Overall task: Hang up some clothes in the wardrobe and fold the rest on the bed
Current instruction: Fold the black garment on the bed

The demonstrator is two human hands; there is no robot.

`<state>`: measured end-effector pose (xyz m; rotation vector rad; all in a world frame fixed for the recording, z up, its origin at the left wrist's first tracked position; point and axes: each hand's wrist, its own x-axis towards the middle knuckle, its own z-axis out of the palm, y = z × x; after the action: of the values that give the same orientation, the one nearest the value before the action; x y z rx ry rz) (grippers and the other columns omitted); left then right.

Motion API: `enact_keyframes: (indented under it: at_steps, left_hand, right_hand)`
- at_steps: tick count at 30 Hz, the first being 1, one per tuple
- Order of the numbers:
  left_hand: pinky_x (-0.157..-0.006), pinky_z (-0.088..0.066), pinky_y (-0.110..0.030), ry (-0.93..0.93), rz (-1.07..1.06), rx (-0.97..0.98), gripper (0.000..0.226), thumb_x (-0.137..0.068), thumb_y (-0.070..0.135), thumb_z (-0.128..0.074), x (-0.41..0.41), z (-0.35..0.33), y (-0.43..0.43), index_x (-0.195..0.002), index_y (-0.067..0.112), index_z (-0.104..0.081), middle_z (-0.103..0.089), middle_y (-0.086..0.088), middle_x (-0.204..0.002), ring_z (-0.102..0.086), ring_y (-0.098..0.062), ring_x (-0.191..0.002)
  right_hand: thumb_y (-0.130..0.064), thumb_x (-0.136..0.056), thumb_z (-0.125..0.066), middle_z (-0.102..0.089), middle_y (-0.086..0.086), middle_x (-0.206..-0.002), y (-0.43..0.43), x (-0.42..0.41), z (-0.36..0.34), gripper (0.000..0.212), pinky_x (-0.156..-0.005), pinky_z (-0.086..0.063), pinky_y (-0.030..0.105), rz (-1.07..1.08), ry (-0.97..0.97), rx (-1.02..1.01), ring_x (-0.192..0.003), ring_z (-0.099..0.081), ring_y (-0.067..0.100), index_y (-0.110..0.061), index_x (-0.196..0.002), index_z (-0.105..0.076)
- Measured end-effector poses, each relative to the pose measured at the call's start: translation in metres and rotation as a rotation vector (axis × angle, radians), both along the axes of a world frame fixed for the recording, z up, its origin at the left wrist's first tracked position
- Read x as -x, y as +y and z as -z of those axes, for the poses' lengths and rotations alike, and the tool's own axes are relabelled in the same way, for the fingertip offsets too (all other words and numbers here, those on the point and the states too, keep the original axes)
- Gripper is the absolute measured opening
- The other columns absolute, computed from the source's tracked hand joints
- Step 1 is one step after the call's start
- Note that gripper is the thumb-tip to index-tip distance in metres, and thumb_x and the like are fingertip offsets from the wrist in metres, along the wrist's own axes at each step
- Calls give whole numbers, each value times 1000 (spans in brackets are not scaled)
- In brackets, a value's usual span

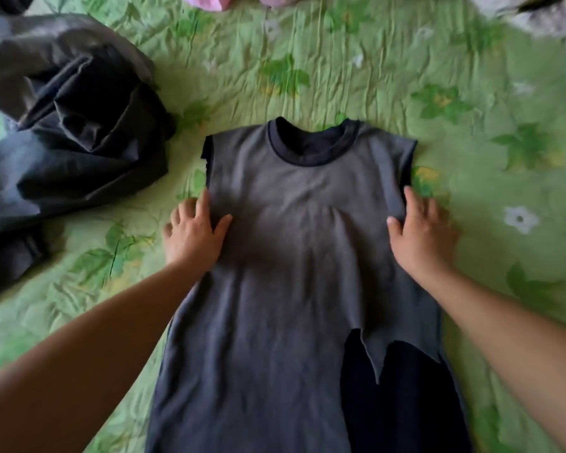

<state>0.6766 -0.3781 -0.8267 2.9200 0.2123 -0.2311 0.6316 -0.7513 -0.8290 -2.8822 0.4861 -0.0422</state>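
A grey T-shirt (294,256) with a dark collar lies flat on the bed, neck pointing away from me, its sleeves tucked under so the sides run straight. A darker layer shows through a cut at its lower right. My left hand (193,233) lies flat on the shirt's left edge below the armhole, thumb on the cloth and fingers spread. My right hand (422,227) lies flat on the right edge at the same height, fingers straight.
The bed wears a green quilted cover with a leaf print (340,70). A crumpled dark grey garment (69,125) is heaped at the left. Pink cloth (209,1) and a pale furry item (543,14) lie at the far edge.
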Motion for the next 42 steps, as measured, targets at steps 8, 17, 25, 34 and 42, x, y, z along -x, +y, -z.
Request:
enact_keyframes:
  at_steps: [8,17,25,34,42]
  left_hand:
    - [-65,-39,-33,216,-282,282,16,-91,21,-65,11,-31,38,-90,4,-63,-62,-16,-81,-62,-37,-87]
    - [-74,-49,-37,132,-399,378,51,-92,42,-65,53,-16,35,-129,11,-47,-66,-18,-108,-63,-38,-94]
    - [-83,-52,-40,239,-372,293,34,-87,31,-72,158,-15,52,-113,11,-61,-70,-16,-103,-65,-36,-97]
    - [-70,-47,-33,359,-382,335,33,-85,28,-76,240,-33,67,-107,9,-59,-64,-9,-89,-62,-30,-82]
    - [-72,-54,-44,483,-500,407,14,-85,13,-75,357,-32,95,-86,5,-64,-69,-18,-83,-67,-38,-79]
  right_hand:
    - [-31,-90,-68,-69,21,-111,-34,30,-12,32,-88,-49,42,327,226,-425,-105,-64,41,-6,-109,-67]
    - [-45,-83,-75,-69,12,-94,-28,74,-20,40,-74,-52,38,609,90,-790,-85,-66,30,-8,-96,-64]
    - [-22,-98,-61,-57,9,-78,-21,154,-30,30,-67,-46,39,594,153,-729,-80,-55,26,-5,-77,-50]
    - [-35,-90,-74,-68,13,-112,-10,252,-42,44,-72,-51,34,579,497,-847,-94,-66,29,-8,-121,-62]
    - [-17,-97,-65,-52,22,-142,1,366,-55,52,-105,-39,42,568,600,-613,-129,-51,37,5,-141,-47]
